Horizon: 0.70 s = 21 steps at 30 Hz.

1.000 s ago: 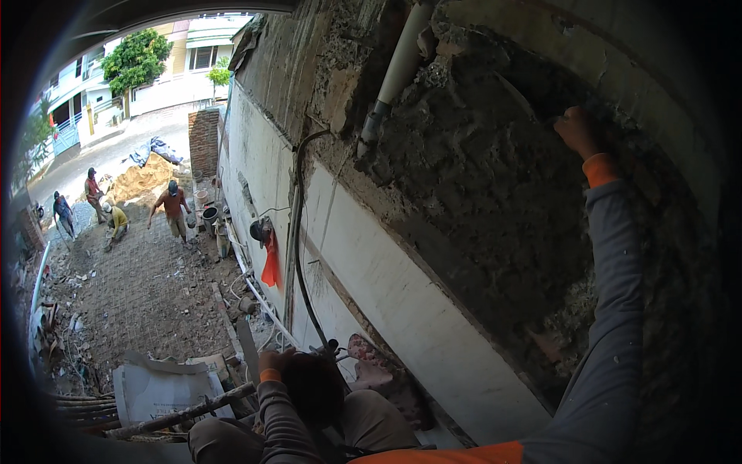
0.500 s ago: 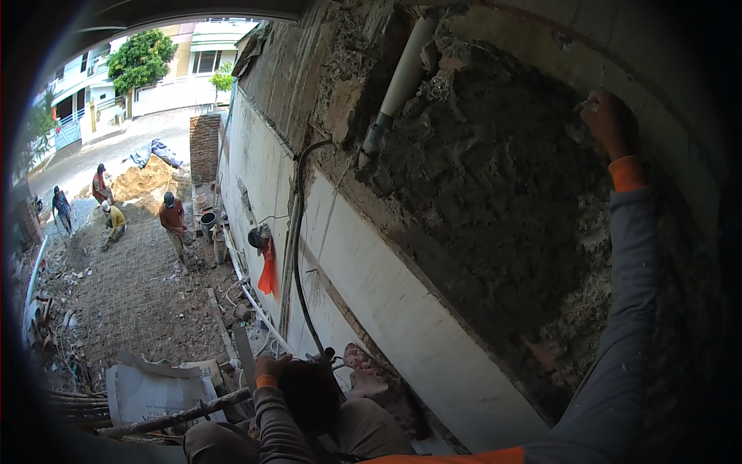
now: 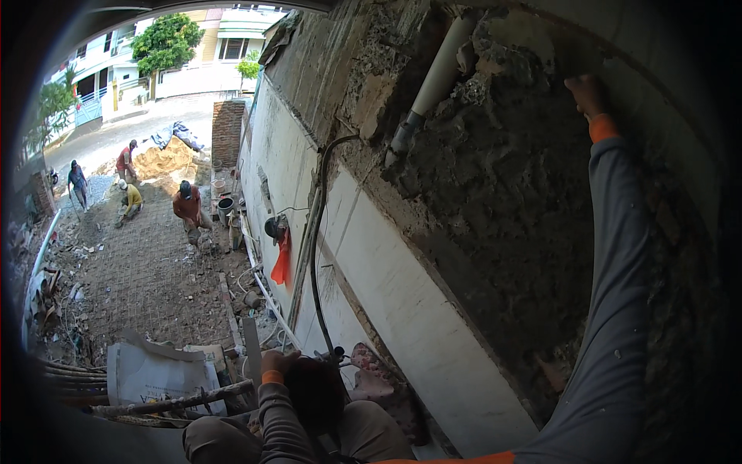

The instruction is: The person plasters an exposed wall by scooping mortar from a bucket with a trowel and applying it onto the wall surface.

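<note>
My right hand [image 3: 585, 94] reaches up to the upper right edge of a rough patch of wet grey mortar [image 3: 502, 185] on the wall. Its fingers are closed, and what they may hold is too small to make out. Low in the view, my left hand [image 3: 278, 362] is closed beside a flat, straight grey blade [image 3: 253, 346], which appears to be in its grip; the handle is hidden. A dark round thing [image 3: 313, 390] sits just right of this hand, above my knees. A pale pipe [image 3: 442, 69] with a grey end slants down over the mortar's upper left side.
A dark hose [image 3: 315, 255] runs down the white wall panels [image 3: 394, 286]. Beside it hang a dark cap [image 3: 275, 226] and an orange cloth [image 3: 282, 259]. A pole [image 3: 182, 402] and a white sack [image 3: 154, 371] lie at lower left. Several people work on the ground below.
My right hand has moved slightly left and up along the mortar's edge. The left hand and the blade have shifted a little right and up. The view has swung slightly left.
</note>
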Available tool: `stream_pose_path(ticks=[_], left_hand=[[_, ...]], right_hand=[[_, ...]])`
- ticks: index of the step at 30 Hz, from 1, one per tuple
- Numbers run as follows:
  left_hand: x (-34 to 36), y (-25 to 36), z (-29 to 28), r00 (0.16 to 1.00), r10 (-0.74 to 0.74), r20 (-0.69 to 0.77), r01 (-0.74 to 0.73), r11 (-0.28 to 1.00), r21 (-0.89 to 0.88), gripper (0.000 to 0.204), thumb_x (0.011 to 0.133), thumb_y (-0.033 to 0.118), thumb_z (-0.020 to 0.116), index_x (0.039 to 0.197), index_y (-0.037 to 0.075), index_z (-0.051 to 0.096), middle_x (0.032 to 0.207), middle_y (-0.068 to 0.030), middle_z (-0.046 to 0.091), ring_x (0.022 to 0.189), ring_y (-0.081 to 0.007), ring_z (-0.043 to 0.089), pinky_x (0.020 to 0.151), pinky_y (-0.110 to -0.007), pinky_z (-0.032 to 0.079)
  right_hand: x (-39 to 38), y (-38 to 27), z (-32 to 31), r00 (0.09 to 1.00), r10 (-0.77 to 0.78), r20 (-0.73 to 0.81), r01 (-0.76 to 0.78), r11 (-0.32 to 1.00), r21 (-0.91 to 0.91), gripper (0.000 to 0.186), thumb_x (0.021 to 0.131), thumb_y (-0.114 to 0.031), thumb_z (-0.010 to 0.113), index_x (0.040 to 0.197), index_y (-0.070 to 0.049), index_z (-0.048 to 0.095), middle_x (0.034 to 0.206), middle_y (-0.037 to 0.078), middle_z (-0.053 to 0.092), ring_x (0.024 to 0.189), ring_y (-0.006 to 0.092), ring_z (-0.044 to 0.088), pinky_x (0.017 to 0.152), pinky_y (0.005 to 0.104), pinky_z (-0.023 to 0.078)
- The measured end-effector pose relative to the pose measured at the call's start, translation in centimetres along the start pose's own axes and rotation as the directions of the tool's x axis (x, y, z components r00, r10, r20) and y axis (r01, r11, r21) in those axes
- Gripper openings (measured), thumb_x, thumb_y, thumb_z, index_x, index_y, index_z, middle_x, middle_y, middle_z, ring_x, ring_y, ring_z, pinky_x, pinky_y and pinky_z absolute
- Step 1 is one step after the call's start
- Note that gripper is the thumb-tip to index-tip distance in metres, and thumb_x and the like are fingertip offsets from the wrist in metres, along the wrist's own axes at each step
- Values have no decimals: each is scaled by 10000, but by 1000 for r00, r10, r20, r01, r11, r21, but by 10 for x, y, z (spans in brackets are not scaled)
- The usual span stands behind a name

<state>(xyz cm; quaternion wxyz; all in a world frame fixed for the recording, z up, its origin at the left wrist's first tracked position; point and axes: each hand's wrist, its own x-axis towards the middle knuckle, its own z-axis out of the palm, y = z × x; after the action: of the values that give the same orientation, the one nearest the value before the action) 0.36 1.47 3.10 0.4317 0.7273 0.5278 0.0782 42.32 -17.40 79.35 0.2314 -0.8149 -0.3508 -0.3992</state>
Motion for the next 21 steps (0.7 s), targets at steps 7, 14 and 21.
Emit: stream_pose_path(ticks=[7, 14, 21], left_hand=[[7, 2, 0, 998, -16, 59, 17, 1000, -17, 632, 644, 573, 727, 724, -53, 679, 769, -237, 662, 764, -368, 658, 717, -420, 491], [-1, 11, 2, 998, 55, -15, -55, 998, -17, 632, 647, 578, 726, 716, -48, 678, 755, -236, 660, 744, -368, 655, 712, -416, 489], [1, 4, 3, 999, 34, 37, -32, 999, -35, 643, 652, 583, 719, 732, -54, 681, 757, -238, 659, 766, -375, 653, 739, -409, 491]], right_hand=[[11, -3, 35, 988, -67, 139, 96, 974, -207, 324, 757, -260, 641, 626, 4, 506, 507, 84, 499, 415, 189, 508, 415, 383, 391], [-4, 2, -6, 998, -46, 40, 59, 912, -406, 318, 744, -256, 632, 670, 52, 602, 544, 166, 578, 507, 289, 610, 539, 408, 473], [-40, -15, -72, 998, -53, -26, 23, 744, -668, 317, 734, -265, 632, 917, -6, 641, 967, 205, 646, 946, 361, 627, 793, 442, 500]])
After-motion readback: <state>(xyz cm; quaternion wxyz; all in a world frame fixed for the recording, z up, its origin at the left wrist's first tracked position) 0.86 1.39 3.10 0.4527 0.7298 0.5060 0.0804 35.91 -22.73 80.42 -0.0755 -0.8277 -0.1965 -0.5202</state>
